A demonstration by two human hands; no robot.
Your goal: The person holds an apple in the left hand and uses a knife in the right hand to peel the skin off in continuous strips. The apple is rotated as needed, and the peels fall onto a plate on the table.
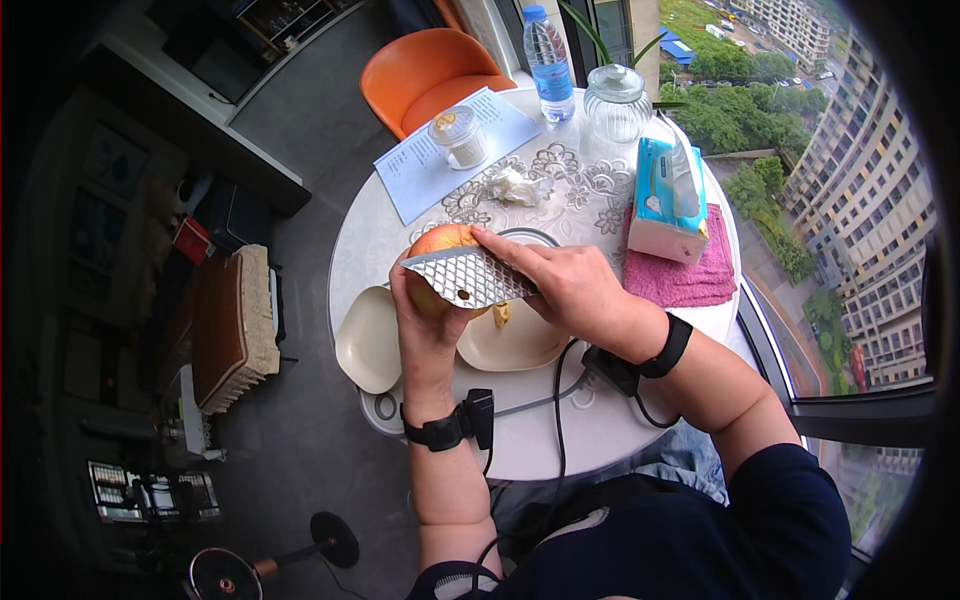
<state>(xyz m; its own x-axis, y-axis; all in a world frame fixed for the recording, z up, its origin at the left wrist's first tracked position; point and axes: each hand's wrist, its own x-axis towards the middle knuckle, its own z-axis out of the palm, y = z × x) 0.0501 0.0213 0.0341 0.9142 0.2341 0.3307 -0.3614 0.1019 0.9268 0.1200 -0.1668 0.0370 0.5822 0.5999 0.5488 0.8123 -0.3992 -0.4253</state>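
My left hand [431,330] cups a red and yellow fruit [442,238], apparently an apple, from below and the left. In my right hand [574,281] is a kitchen knife [472,276] with a diamond-patterned metal blade and a hole near one corner. The blade lies across the fruit and covers much of it; its handle is hidden in my fist. My right fingertips reach over the blade to the fruit's far side. A piece of peel [502,313] shows below the blade, above a cream dish [517,349]. Another cream dish [369,341] sits left of my left hand.
The round white table [480,442] also carries a crumpled tissue [517,185], a lidded cup [459,136] on a printed sheet [411,176], a water bottle [550,67], a glass jar [618,105], and a tissue pack [667,199] on a pink towel [679,281]. Black cables [559,405] hang near my wrists.
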